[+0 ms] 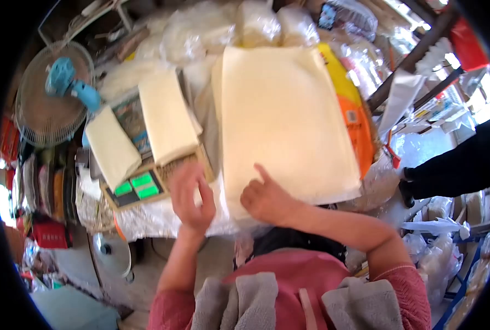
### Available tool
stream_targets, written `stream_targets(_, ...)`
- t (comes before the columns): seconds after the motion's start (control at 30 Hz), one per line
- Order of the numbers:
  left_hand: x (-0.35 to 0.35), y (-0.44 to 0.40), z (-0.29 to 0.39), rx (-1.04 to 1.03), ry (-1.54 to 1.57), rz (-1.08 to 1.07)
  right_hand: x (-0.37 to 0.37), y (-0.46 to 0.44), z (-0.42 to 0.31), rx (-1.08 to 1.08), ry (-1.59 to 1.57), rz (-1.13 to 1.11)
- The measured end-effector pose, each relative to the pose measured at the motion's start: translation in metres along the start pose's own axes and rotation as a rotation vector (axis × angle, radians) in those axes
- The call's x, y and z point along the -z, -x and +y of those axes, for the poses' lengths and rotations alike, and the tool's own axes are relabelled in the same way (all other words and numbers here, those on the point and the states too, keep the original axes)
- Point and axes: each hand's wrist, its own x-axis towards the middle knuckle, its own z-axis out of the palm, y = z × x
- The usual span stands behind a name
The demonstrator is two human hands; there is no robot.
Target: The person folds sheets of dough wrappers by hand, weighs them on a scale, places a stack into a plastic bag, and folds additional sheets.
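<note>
Just in front of the wide stack of cream sheets (286, 121), in the head view, the person's two bare hands are raised at table height. The right hand (270, 198) is over the stack's near left part, one digit stretched out and the rest curled in; I cannot tell whether it touches the top sheet or pinches anything. The left hand (191, 195) is beside the stack's near left corner, thumb apart from the fingers with a gap between them and nothing seen in its grasp; blur hides how closely the fingers sit together.

To the left of the stack lie two narrow cream bundles, the upright bundle (168, 118) nearer it and the slanted bundle (112, 146) farther off. Both look folded and set down, so that part seems done. Below them, also left of the stack, is a wooden-edged board (185, 164) with green labels (147, 191). The stack itself lies flat and unfolded, so most of the sheets appear unworked; their count is not readable. Right of the stack, a yellow-and-orange bag (358, 129) shows at its edge; beyond it sit clear-wrapped packs (259, 25).
</note>
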Motion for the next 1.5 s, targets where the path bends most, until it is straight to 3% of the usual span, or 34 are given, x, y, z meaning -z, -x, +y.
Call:
stream_targets(0.1, -0.007, 0.02, 0.011, -0.09, 0.281, -0.248, 0.007, -0.001, 0.008, -0.093, -0.096, 0.052)
stream_targets(0.17, -0.011, 0.023, 0.025, 0.065, 0.363, -0.521, 0.005, 0.001, 0.016, -0.219, -0.27, 0.101)
stream_targets(0.2, -0.015, 0.023, 0.036, 0.226, 0.385, -0.516, 0.02, -0.001, 0.025, -0.34, -0.478, 0.041)
stream_targets(0.3, -0.016, 0.022, 0.034, 0.217, 0.275, -0.614, 0.042, 0.005, 0.053, -0.85, -0.832, 0.349)
stream_targets(0.37, -0.021, 0.018, 0.037, 0.185, 0.235, -0.65, 0.037, 0.016, 0.078, -0.956, -1.007, 0.553)
stream_targets(0.4, -0.023, 0.014, 0.04, 0.163, 0.203, -0.696, 0.048, 0.021, 0.081, -0.998, -1.036, 0.416)
stream_targets(0.5, -0.04, 0.013, 0.039, 0.092, 0.106, -0.757, 0.058, 0.033, 0.062, -0.548, -0.812, 0.141)
stream_targets(0.53, -0.046, 0.014, 0.038, 0.067, 0.072, -0.765, 0.055, 0.038, 0.054, -0.482, -0.789, 0.022)
stream_targets(0.57, -0.051, 0.012, 0.041, 0.043, 0.075, -0.73, 0.051, 0.041, 0.044, -0.448, -0.57, -0.094)
stream_targets(0.63, -0.061, 0.009, 0.048, -0.006, 0.082, -0.666, 0.036, 0.048, 0.032, -0.495, -0.271, -0.17)
stream_targets(0.73, -0.061, 0.006, 0.053, 0.058, 0.026, -0.791, 0.018, 0.058, 0.04, -0.343, -0.036, -0.071)
stream_targets(0.83, -0.063, 0.012, 0.052, 0.047, -0.023, -0.774, 0.021, 0.057, 0.089, -0.306, -0.269, -0.205)
stream_targets(0.9, -0.064, 0.012, 0.053, 0.043, -0.045, -0.777, 0.024, 0.052, 0.157, -0.599, -0.393, 0.019)
stream_targets(0.97, -0.063, 0.012, 0.054, 0.039, -0.059, -0.791, 0.053, 0.038, 0.215, -1.067, -0.693, 0.26)
stream_targets(1.0, -0.063, 0.01, 0.054, 0.035, -0.066, -0.796, 0.106, 0.02, 0.209, -1.09, -0.646, 0.127)
stream_targets(1.1, -0.065, -0.006, 0.051, 0.031, -0.054, -0.894, 0.103, 0.018, 0.219, -0.837, -0.444, 0.093)
stream_targets(1.17, -0.09, -0.021, 0.029, 0.195, 0.025, -0.887, 0.098, 0.011, 0.22, -0.735, -0.517, 0.031)
stream_targets(1.27, -0.134, -0.082, 0.035, -0.123, -0.039, -0.261, 0.103, -0.003, 0.213, -0.683, -0.543, -0.04)
stream_targets(1.37, -0.184, -0.093, 0.016, -0.169, -0.061, -0.089, 0.099, -0.01, 0.217, -0.656, -0.437, -0.066)
stream_targets(1.5, -0.22, -0.061, -0.009, -0.094, -0.208, -0.31, 0.107, -0.016, 0.26, -0.476, -0.242, -0.058)
